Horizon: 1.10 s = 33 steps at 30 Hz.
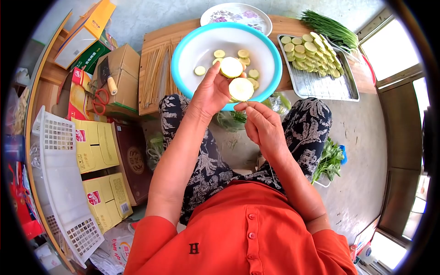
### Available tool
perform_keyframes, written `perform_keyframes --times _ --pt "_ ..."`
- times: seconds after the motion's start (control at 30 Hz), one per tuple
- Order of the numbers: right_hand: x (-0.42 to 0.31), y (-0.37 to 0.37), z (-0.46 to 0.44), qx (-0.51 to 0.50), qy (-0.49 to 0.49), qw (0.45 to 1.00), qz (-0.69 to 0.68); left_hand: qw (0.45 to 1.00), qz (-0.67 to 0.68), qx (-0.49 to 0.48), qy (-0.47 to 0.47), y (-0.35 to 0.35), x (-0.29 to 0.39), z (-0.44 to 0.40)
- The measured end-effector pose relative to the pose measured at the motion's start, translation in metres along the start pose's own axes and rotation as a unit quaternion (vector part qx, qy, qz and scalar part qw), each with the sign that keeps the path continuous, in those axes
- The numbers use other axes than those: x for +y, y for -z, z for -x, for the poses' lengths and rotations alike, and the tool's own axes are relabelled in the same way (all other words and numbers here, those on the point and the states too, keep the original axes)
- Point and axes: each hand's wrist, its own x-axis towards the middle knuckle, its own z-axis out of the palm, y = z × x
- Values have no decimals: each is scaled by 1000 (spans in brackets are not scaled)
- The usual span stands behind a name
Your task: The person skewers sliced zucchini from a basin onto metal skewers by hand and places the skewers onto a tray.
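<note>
1. Your left hand [213, 91] is over the basin [176, 68], thumb and fingers gripping round pale slices [241, 90], two faces up.
2. Your right hand [264, 123] is just beside it, fingertips pinching a thin stick [247, 105] at the lower slice's edge; how far it goes in, can't tell.
3. Basin: white inside, blue rim, at the near edge of the wooden table [152, 39]. Loose rounds [200, 70] lie inside.
4. Left on the table: bundle of skewers [157, 73], roughly parallel, beside the basin.
5. Behind the basin: flowered plate [236, 13], partly covered by the rim.
6. Right: metal tray [350, 88] with a heap of slices at its far end; long thin greens [326, 27] just beyond.
7. Under the basin, between your knees: clear bags [231, 120] with something green.
8. Floor [360, 137]: grey, with small dark marks. Leafy greens [328, 161] sit by your right knee, a blue item [343, 155] touching or just beside them.
9. Your left side: cardboard box [124, 73], red scissors [100, 101] and wooden-handled knife [112, 85] at it, yellow boxes [97, 145], dark box [134, 161], white plastic rack [58, 160].
10. Room: pale wall [151, 10] behind the table, bright window [384, 50] at right.
</note>
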Motion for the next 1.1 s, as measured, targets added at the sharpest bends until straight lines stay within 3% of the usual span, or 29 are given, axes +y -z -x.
perform_keyframes --times 0.27,0.43,0.5,1.1 --pt "5 -4 -6 -13 0 1000 -27 999 15 -44 19 1 4 -1" --pt "6 -6 -1 11 4 999 36 999 5 -45 -8 -6 1 -1" --pt "19 -5 -1 12 16 999 45 997 56 -25 -47 -5 -3 -5" --pt "44 -11 -14 31 -3 999 -18 994 48 62 -72 6 -16 -8"
